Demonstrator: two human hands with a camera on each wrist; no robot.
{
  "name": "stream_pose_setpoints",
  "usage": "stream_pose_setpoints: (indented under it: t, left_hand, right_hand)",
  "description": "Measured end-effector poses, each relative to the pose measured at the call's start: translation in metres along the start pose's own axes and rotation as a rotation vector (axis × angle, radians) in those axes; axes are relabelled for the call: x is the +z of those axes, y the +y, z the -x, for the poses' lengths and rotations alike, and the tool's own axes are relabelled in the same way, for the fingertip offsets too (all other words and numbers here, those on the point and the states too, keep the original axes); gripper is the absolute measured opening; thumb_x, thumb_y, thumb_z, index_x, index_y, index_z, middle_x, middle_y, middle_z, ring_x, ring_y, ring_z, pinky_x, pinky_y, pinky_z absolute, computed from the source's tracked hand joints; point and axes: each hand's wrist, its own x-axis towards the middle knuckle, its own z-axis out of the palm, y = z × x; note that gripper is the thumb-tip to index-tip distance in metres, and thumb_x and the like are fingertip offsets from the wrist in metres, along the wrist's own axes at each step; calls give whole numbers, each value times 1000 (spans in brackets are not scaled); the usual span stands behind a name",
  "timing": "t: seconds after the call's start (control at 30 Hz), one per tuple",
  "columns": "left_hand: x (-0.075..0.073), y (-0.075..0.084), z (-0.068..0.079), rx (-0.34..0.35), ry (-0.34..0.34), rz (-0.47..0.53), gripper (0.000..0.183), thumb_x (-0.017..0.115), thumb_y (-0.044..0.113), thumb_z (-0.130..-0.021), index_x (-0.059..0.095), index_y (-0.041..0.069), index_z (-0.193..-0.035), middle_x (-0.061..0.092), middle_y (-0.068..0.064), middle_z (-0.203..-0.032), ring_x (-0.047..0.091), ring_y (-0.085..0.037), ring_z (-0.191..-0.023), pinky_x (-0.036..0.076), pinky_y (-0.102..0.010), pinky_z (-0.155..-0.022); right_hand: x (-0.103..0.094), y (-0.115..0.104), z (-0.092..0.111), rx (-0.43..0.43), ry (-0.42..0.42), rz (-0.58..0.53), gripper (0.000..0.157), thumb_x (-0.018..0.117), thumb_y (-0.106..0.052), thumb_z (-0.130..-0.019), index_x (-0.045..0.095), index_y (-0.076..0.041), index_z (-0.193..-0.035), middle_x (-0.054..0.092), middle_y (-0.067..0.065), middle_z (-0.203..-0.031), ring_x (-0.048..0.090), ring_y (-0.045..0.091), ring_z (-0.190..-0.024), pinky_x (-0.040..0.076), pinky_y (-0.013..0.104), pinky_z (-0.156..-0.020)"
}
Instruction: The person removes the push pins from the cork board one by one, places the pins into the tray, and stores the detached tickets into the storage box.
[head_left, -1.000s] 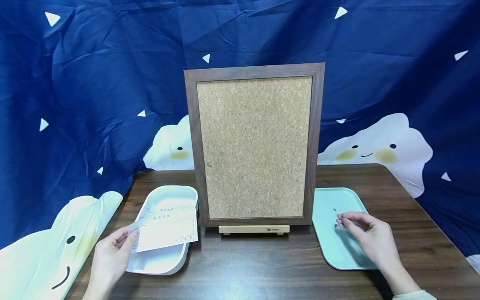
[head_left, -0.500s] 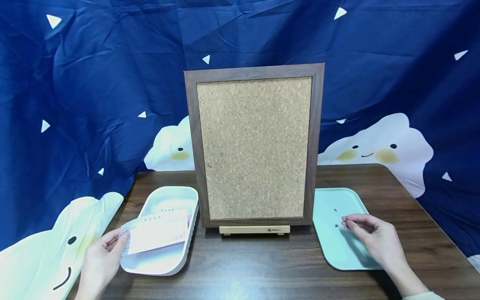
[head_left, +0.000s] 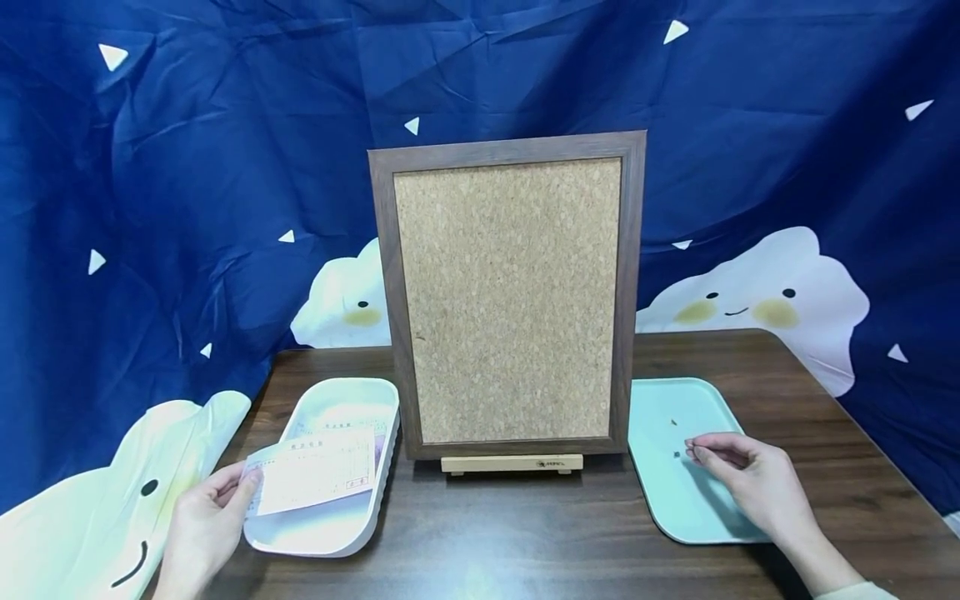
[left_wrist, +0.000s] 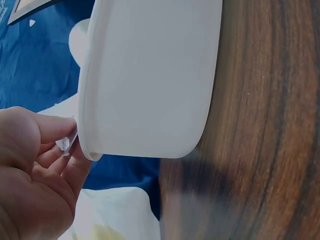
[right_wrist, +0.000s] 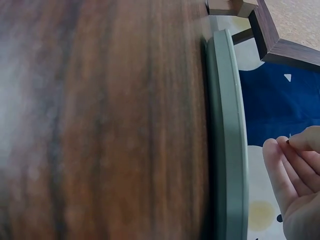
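Observation:
My left hand [head_left: 206, 521] pinches the left end of a printed paper slip [head_left: 318, 475] between thumb and fingers. The slip is held slightly tilted over a white tray [head_left: 306, 537], where another printed slip [head_left: 345, 421] shows behind it. Seen from the left wrist, a folded edge of the paper [left_wrist: 67, 143] pokes out between the fingers. My right hand [head_left: 753, 479] is over a mint-green tray [head_left: 663, 396], thumb and fingertips together on a tiny thumbtack [right_wrist: 289, 140], mostly hidden by the fingers. Two small dark bits [head_left: 677, 454] lie on that tray near the fingertips.
A cork board [head_left: 510, 308] in a brown frame [head_left: 633, 292] stands upright between the trays, on a light wooden stand [head_left: 512, 464]. Beneath is a dark wooden table [head_left: 517, 542]. Behind hangs a blue curtain [head_left: 187, 125] with cloud and triangle prints.
My left hand has drawn the slip back to the left, uncovering more of the white tray's right side. The right hand has shifted slightly rightward, still pinching.

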Motion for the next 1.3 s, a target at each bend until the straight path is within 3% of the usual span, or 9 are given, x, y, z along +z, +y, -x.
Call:
stream_pose_setpoints:
  t: [0.13, 0.23, 0.37, 0.5, 0.63, 0.77, 0.93, 1.13, 1.3]
  left_hand:
    - [-1, 0, 0, 17, -4, -5, 36, 65, 15, -108, 69, -11, -133, 70, -37, -130, 77, -40, -109, 49, -6, -63]
    - [-3, 0, 2, 50, -24, -20, 34, 65, 14, -108, 70, -11, -131, 71, -36, -128, 79, -21, -97, 50, -6, -64]
    - [-6, 1, 3, 98, -66, -39, 33, 67, 13, -107, 72, -11, -129, 74, -33, -125, 62, 11, -86, 51, -6, -66]
    - [-6, 1, 2, 135, -87, -70, 32, 68, 15, -107, 73, -10, -127, 76, -31, -121, 53, 19, -85, 50, -5, -67]
    - [-7, 3, 2, 162, -114, -104, 33, 67, 15, -107, 73, -10, -127, 76, -30, -122, 73, -6, -97, 50, -7, -70]
    - [-5, 7, 2, 183, -147, -122, 34, 65, 14, -108, 70, -12, -130, 74, -32, -125, 76, -39, -113, 64, -28, -79]
    - [-2, 11, 2, 172, -181, -158, 36, 63, 16, -109, 69, -11, -133, 73, -32, -128, 74, -44, -118, 63, -49, -89]
    - [-1, 12, 1, 149, -179, -139, 39, 64, 18, -109, 68, -10, -135, 72, -32, -130, 74, -44, -117, 64, -43, -87]
    - [0, 10, 1, 168, -143, -100, 36, 67, 16, -107, 71, -7, -134, 75, -29, -127, 76, -41, -114, 56, -13, -76]
  right_hand:
    - [0, 1, 0, -4, -10, 29, 12, 81, -4, -95, 82, 1, -106, 84, -1, -87, 65, -22, -82, 50, 5, -69]
    - [0, 1, 0, -4, -14, 31, 12, 81, -4, -95, 82, 0, -106, 84, -4, -87, 65, -23, -83, 51, 4, -70]
    - [0, 1, 0, -8, -16, 31, 11, 82, -3, -94, 82, 0, -105, 83, -12, -88, 64, -23, -83, 50, 4, -70]
    - [-1, 1, 1, -15, -22, 43, 11, 82, -3, -93, 82, -1, -104, 82, -13, -88, 64, -24, -84, 50, 4, -70]
    - [-2, 1, 0, -17, -42, 73, 10, 82, -2, -93, 83, -2, -103, 84, 1, -89, 63, -23, -84, 51, 4, -70]
    - [-2, 2, -1, -5, -69, 111, 10, 83, -4, -93, 83, -5, -102, 84, 8, -92, 63, -20, -83, 50, 5, -69]
    - [-3, 6, 1, 22, -104, 158, 8, 84, -8, -93, 84, -9, -101, 84, 6, -93, 62, -18, -84, 48, 6, -68]
    - [-1, 10, 0, -40, -73, 211, 9, 84, -6, -90, 85, -13, -96, 84, 5, -91, 60, -19, -85, 45, 6, -70]
    - [0, 11, 0, -53, -68, 237, 9, 84, -7, -90, 86, -15, -94, 84, 4, -90, 60, -19, -84, 44, 6, -70]
